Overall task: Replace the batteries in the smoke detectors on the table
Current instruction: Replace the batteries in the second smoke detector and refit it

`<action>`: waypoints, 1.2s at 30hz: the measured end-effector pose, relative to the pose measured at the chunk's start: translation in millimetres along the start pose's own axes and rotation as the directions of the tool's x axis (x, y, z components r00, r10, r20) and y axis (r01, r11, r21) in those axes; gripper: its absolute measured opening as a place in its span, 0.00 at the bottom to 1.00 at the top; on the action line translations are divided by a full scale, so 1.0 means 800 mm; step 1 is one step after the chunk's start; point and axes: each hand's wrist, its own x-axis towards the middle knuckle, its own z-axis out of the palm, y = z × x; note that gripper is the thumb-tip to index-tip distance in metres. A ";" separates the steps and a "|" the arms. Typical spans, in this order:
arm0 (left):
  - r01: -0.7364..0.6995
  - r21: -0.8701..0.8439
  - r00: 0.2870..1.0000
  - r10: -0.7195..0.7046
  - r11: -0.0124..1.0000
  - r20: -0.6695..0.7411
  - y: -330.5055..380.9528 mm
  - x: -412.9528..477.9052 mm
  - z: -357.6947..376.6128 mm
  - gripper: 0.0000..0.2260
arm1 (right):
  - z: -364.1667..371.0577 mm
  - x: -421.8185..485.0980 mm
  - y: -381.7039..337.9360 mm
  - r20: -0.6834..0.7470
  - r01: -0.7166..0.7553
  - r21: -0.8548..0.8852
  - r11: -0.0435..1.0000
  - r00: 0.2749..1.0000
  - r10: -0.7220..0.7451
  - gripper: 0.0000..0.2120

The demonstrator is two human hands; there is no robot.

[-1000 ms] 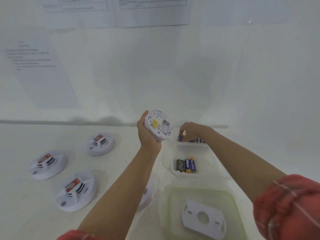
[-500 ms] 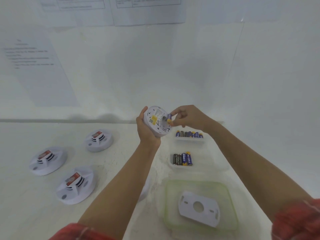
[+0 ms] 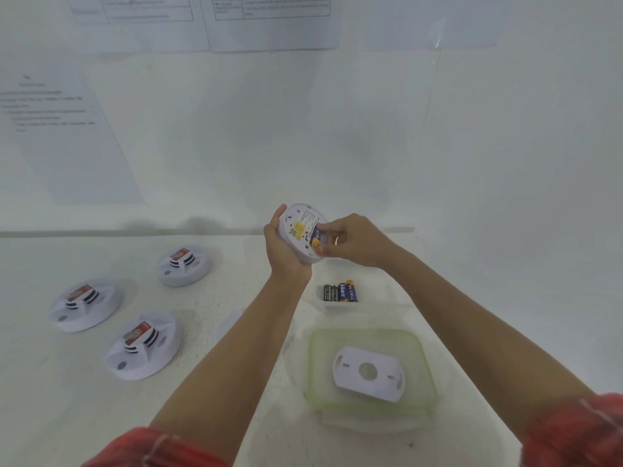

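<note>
Fingers of the right hand (image 3: 354, 242) pinch a battery (image 3: 316, 236) into the smoke detector (image 3: 301, 235), which the left hand (image 3: 283, 252) grips.

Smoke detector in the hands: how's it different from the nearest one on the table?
The held detector is up in the left hand; the table detector lies flat. The held detector shows its back and a battery; the table detector shows its front. Both are round, white.

battery going into a held smoke detector (image 3: 301, 234)
left hand (image 3: 283, 254) grips it; right hand (image 3: 354, 242) pinches a battery (image 3: 316, 236) at its back.
</note>
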 end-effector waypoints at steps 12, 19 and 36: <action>0.027 -0.024 0.999 -0.026 0.999 0.033 0.001 -0.010 0.009 0.20 | 0.010 -0.005 -0.007 -0.229 0.009 0.251 0.968 0.972 0.050 0.14; 0.066 -0.029 0.993 -0.063 0.997 0.096 0.012 -0.018 0.021 0.14 | 0.019 -0.002 -0.007 -0.293 0.079 0.301 0.950 0.956 0.014 0.09; -0.063 0.052 0.998 0.064 0.997 -0.020 0.031 -0.003 0.002 0.25 | -0.002 0.028 -0.002 -0.131 0.020 0.164 0.986 0.991 0.001 0.10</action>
